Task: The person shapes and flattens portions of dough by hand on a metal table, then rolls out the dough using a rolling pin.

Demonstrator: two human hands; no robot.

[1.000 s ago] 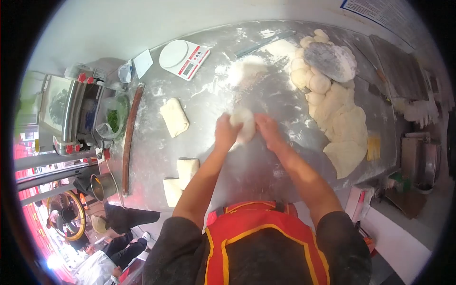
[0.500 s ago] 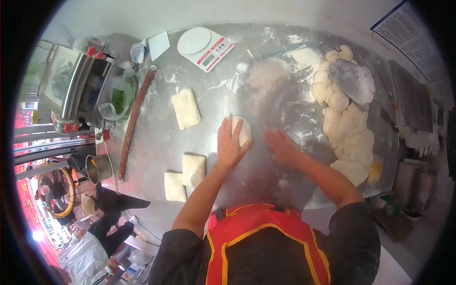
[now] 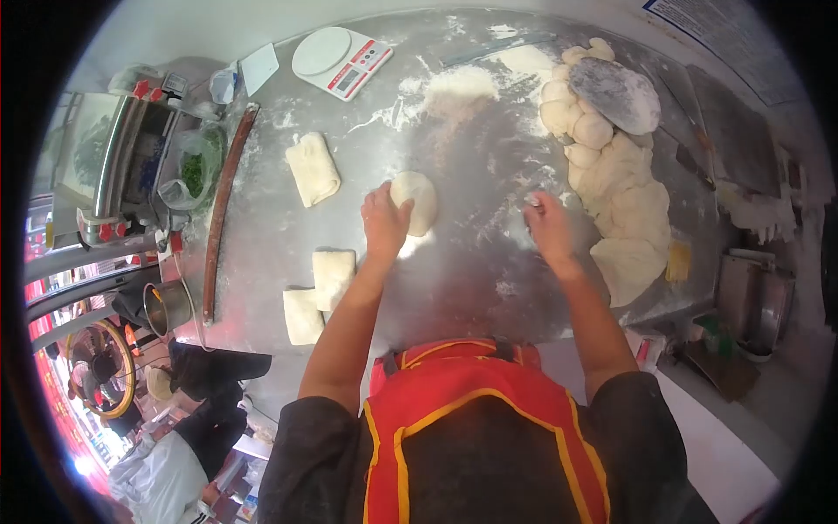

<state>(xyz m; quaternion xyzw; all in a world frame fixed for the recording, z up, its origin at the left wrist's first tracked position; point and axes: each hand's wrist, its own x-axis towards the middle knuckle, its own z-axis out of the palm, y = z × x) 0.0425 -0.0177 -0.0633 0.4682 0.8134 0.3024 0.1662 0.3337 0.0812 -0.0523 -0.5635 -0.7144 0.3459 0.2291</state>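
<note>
The left hand [image 3: 385, 229] lies against the near-left edge of a round of dough [image 3: 417, 201], its thumb over the edge and spread away from its fingers; whether they pinch the dough I cannot tell. The round sits flat on the floured tabletop [image 3: 471, 293], just to the right of those fingers. Keeping that touch light and even round the rim should hold the shape; a hard squeeze at one spot would likely dent it.

The right hand [image 3: 550, 229] is well apart to the right of the round, fingers curled in, a pale fleck at their tips; I cannot tell whether they grip anything. Dusted, loosely curved fingers would probably stick less.

Left of the left fingers lie a folded dough slab [image 3: 312, 169] and, nearer the body, two more folded slabs [image 3: 333, 276]. Just right of the right fingers spreads a large mass of dough [image 3: 624, 196]. Beyond both hands' fingers is loose flour [image 3: 463, 83], handy for tacky dough, and farther left, a kitchen scale [image 3: 342, 63].
</note>
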